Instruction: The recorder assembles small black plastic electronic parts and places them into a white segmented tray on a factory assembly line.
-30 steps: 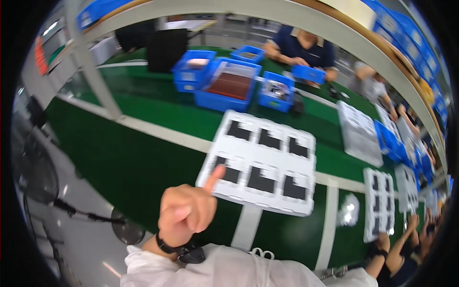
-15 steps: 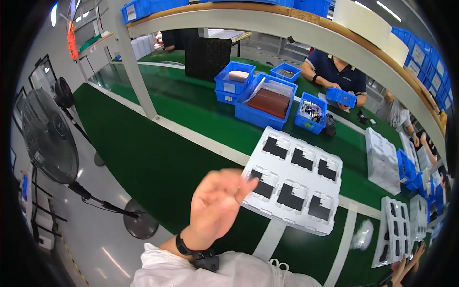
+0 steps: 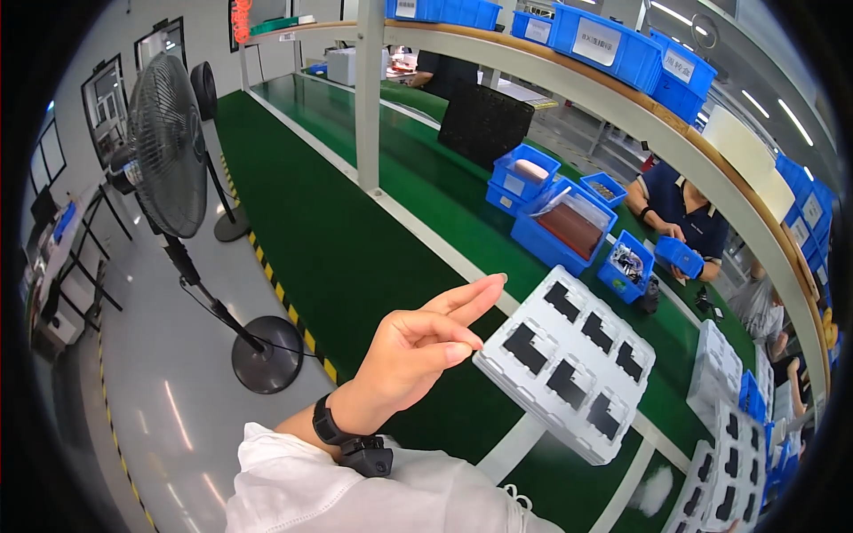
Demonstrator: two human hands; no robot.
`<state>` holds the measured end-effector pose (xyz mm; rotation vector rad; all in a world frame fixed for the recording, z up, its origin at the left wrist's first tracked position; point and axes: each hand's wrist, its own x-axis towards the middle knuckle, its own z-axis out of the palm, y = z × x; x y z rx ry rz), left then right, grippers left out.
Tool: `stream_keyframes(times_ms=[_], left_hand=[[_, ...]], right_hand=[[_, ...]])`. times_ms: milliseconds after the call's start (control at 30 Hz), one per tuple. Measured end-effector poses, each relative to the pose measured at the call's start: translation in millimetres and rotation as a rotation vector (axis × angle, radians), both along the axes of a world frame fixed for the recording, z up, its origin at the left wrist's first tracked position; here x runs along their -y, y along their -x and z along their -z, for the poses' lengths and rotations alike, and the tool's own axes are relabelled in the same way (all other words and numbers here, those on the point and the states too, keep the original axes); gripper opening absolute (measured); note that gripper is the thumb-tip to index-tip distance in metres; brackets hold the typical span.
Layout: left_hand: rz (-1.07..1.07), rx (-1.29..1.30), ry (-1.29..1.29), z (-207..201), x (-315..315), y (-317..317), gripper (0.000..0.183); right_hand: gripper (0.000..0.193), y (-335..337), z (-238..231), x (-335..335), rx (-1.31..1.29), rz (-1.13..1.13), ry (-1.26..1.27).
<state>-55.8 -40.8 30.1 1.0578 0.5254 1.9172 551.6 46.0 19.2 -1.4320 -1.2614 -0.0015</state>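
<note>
My left hand (image 3: 413, 346) is raised beside the left corner of a white moulded tray (image 3: 524, 398). Its thumb and index fingertips meet in a pinch at the tray's edge, while the other fingers stretch out toward the right. Whatever may be between the tips is too small to make out, and I cannot tell whether they touch the tray. Dark L-shaped flat pieces, such as this one (image 3: 525, 348), lie in the tray's recesses. A black strap with a small black device (image 3: 364, 455) is around my left wrist. My right hand is not in view.
Beyond the tray stand blue bins, one with brown sheets (image 3: 569, 229). A shelf post (image 3: 369, 107) rises from the green bench (image 3: 302, 213). A floor fan (image 3: 167, 147) stands left. Across the bench a person holds a blue bin (image 3: 680, 256); more trays (image 3: 733, 462) lie right.
The view has swung left, so the bench and tray sit farther right. My left hand has moved back from over the tray to its left corner, and its outer fingers have straightened.
</note>
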Motion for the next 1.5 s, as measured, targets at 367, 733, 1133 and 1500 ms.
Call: stream_keyframes(times_ms=[367,733,1133,1500], left_hand=[[0.305,0.549,-0.470,15,40,53,0.017],[-0.573,0.328,0.298,65,36,89,0.027],[-0.345,-0.456,0.450,101,-1,70,0.031],[0.963,-1.057,0.423,97,-28,30,0.029]], right_hand=[[0.045,197,29,63,0.093,-0.013,-0.154],[0.043,328,101,-6,-1.295,-0.883,0.025],[0.026,304,82,40,-0.833,-1.006,1.269],[0.052,250,86,21,0.594,-0.458,0.458]])
